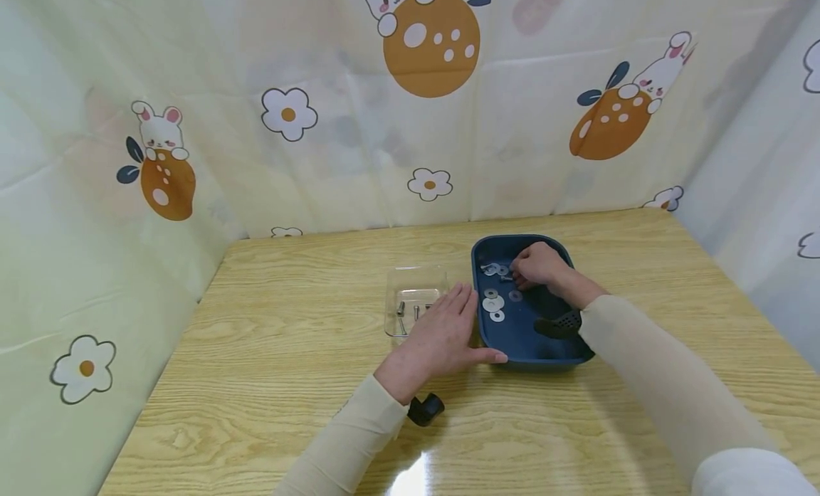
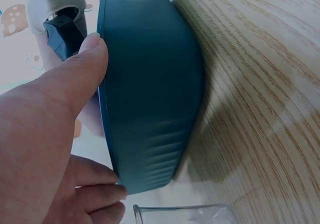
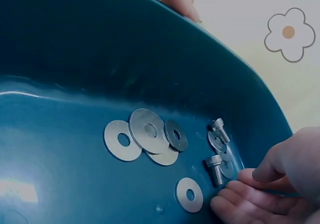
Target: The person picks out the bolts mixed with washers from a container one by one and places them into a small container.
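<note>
A dark blue plastic bin (image 1: 534, 339) stands on the table with washers (image 1: 492, 304) and hex socket screws (image 3: 215, 169) on its floor. Against its left side rests my left hand (image 1: 442, 332), fingers extended along the rim and thumb on the near rim. In the left wrist view that thumb (image 2: 90, 59) touches the rim from above. My right hand (image 1: 541, 265) reaches inside at the far end. Its loosely bent fingers (image 3: 237, 204) lie beside a screw and some washers, and nothing shows between them and the thumb.
A clear plastic box (image 1: 416, 272) holding several screws (image 1: 401, 309) stands left of the bin, partly behind my left hand. A black wrist strap (image 1: 426, 409) shows below the left wrist. Patterned curtains (image 1: 333, 161) hang behind the table (image 1: 275, 382) and at both sides.
</note>
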The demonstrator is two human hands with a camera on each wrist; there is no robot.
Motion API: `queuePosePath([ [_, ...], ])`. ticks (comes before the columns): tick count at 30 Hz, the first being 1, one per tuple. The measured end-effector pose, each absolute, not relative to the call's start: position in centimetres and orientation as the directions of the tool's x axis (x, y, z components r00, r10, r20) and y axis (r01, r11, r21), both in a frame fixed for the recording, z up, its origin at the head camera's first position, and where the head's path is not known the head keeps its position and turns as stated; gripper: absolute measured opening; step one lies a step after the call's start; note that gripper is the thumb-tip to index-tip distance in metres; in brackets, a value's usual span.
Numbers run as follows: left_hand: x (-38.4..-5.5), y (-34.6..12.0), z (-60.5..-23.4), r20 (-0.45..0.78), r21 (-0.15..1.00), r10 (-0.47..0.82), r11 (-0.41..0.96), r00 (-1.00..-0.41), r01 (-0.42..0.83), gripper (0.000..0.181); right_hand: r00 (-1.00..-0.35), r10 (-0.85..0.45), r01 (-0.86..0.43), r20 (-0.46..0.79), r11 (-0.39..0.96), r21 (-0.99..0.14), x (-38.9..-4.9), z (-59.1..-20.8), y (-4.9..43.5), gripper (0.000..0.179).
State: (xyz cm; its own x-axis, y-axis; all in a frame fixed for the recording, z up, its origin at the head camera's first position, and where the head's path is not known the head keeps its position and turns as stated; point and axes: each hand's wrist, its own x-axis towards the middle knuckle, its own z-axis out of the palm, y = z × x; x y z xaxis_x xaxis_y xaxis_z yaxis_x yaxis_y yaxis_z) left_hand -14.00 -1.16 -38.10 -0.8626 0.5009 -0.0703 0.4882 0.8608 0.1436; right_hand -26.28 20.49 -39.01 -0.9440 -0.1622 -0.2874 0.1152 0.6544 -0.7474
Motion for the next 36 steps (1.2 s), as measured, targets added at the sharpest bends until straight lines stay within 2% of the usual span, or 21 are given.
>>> queuePosePath([
  [14, -14.0, -1.3, -38.0, -0.071, 0.153, 0.510, 0.855, -0.857, 0.495, 0.108, -0.898, -0.250, 0.182, -0.362, 0.537, -0.824, -26.3, -39.3, 19.0, 0.035],
  [26, -14.1, -1.3, -37.9, -0.074, 0.142, 0.522, 0.849, -0.850, 0.509, 0.108, -0.877, -0.277, 0.240, -0.392, 0.456, -0.857, -26.5, -39.4, 17.4, 0.036],
  [36, -14.2, -1.2, -37.9, -0.077, 0.146, 0.523, 0.848, -0.849, 0.509, 0.109, -0.840, -0.270, 0.375, -0.471, 0.338, -0.863, -26.8, -39.7, 17.3, 0.039],
])
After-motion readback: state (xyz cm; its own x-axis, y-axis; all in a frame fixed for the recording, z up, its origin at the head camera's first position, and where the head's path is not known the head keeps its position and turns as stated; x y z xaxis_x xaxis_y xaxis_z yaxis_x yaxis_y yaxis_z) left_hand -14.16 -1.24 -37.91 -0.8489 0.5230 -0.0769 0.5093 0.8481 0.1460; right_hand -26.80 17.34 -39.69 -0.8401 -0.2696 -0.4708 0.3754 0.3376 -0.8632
